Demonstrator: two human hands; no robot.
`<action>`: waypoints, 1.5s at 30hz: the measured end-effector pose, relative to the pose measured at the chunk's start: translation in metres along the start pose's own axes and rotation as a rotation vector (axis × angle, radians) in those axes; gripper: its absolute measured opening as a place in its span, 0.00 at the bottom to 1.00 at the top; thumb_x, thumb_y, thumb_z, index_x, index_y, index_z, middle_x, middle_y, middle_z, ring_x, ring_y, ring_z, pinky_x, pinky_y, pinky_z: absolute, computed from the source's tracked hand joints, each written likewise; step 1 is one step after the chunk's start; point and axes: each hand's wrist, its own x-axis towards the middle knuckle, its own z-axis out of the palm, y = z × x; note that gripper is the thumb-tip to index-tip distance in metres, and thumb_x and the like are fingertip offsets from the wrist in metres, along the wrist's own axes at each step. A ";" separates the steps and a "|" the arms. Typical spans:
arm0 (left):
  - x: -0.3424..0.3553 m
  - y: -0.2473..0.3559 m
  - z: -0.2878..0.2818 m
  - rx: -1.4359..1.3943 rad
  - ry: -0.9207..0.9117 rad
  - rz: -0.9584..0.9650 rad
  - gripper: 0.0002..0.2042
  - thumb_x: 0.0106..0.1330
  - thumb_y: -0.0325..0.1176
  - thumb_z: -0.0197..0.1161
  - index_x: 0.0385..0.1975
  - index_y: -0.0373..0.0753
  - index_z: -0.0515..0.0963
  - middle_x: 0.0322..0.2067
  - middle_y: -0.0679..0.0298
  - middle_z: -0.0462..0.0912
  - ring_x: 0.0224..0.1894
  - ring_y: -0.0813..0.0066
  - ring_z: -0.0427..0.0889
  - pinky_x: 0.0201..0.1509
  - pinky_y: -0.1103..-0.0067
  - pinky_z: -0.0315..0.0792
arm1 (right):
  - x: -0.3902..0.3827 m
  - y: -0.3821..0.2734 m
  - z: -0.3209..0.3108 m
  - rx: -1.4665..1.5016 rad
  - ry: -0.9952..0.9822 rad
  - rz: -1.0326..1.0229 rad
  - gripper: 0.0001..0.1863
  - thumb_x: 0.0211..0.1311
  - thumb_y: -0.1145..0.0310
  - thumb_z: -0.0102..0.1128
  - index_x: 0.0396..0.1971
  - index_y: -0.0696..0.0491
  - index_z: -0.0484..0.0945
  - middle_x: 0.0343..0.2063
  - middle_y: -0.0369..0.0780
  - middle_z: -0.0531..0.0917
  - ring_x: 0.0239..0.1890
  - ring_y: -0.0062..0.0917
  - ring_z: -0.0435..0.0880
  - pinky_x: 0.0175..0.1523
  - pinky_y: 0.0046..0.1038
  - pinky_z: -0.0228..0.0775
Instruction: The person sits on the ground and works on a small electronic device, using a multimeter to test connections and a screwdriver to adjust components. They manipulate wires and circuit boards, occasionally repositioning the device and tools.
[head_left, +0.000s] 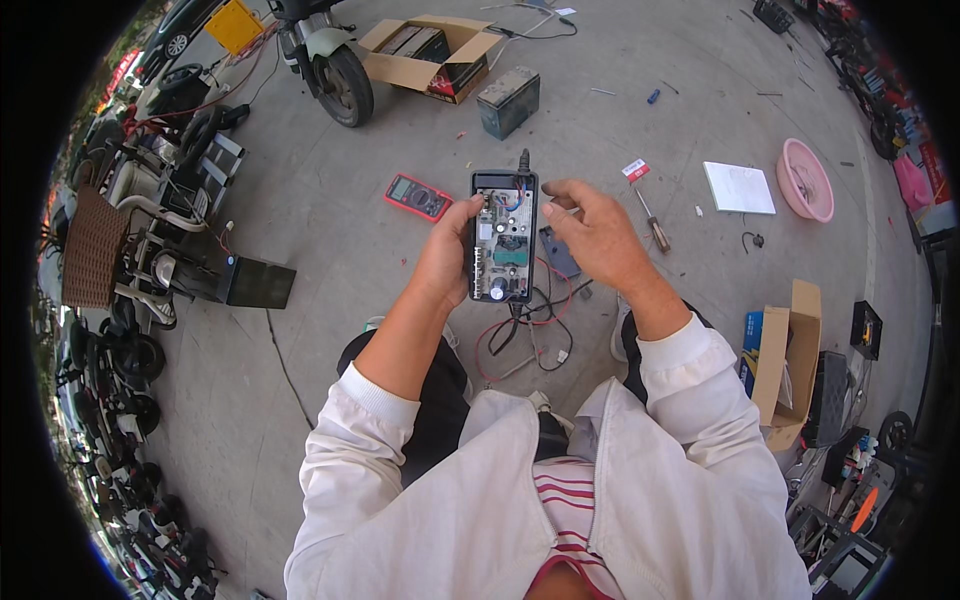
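My left hand is closed around the left side of an opened black charger case, its thumb over the rim near the top. The case lies face up, showing a circuit board with blue wires, a green part and a round capacitor. Just off the upper right edge of the case, my right hand has thumb and forefinger apart, with nothing visible between them. Black and red cables trail from the lower end toward the ground. Partly covered by my right hand, a dark flat case piece lies on the ground.
A red multimeter lies left of the charger. To the right are a screwdriver, a white booklet and a pink basin. Ahead stand a battery, an open cardboard box and a scooter wheel. Another box stands nearer right.
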 end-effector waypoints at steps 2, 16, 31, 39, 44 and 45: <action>-0.003 0.002 0.003 0.006 -0.001 -0.004 0.16 0.70 0.42 0.47 0.44 0.38 0.76 0.36 0.62 0.83 0.36 0.71 0.83 0.42 0.72 0.77 | 0.000 -0.002 0.000 -0.007 -0.028 0.012 0.19 0.65 0.66 0.56 0.51 0.62 0.74 0.35 0.43 0.82 0.31 0.22 0.81 0.36 0.24 0.73; 0.000 0.002 0.000 0.018 -0.026 -0.018 0.16 0.70 0.42 0.45 0.43 0.37 0.75 0.36 0.61 0.83 0.37 0.71 0.83 0.44 0.73 0.76 | -0.002 -0.009 0.003 0.039 -0.063 0.030 0.18 0.62 0.67 0.58 0.46 0.64 0.75 0.33 0.48 0.84 0.31 0.28 0.85 0.37 0.27 0.75; -0.002 0.002 0.000 0.062 0.000 -0.028 0.19 0.69 0.44 0.45 0.47 0.36 0.76 0.39 0.59 0.83 0.40 0.68 0.82 0.47 0.70 0.76 | -0.003 -0.009 0.004 0.038 -0.077 0.028 0.17 0.62 0.66 0.57 0.44 0.64 0.75 0.32 0.48 0.84 0.32 0.29 0.86 0.38 0.28 0.75; -0.001 0.002 0.000 0.062 0.008 -0.020 0.19 0.68 0.44 0.46 0.47 0.36 0.75 0.40 0.59 0.83 0.40 0.68 0.82 0.48 0.70 0.76 | -0.003 -0.007 0.004 0.013 -0.082 0.008 0.17 0.62 0.66 0.57 0.43 0.64 0.75 0.31 0.48 0.84 0.31 0.30 0.85 0.38 0.29 0.75; 0.000 0.001 -0.001 0.069 0.011 -0.010 0.19 0.68 0.44 0.46 0.47 0.36 0.76 0.40 0.59 0.83 0.41 0.68 0.82 0.48 0.70 0.75 | -0.003 -0.008 0.004 0.016 -0.087 0.006 0.16 0.62 0.65 0.57 0.43 0.64 0.75 0.31 0.48 0.84 0.31 0.30 0.85 0.38 0.30 0.74; 0.000 0.001 -0.001 0.070 0.010 -0.009 0.19 0.68 0.44 0.46 0.47 0.36 0.75 0.40 0.59 0.83 0.41 0.68 0.82 0.48 0.70 0.75 | -0.003 -0.009 0.004 0.013 -0.087 0.008 0.16 0.62 0.65 0.57 0.43 0.64 0.75 0.31 0.48 0.84 0.31 0.30 0.85 0.38 0.30 0.74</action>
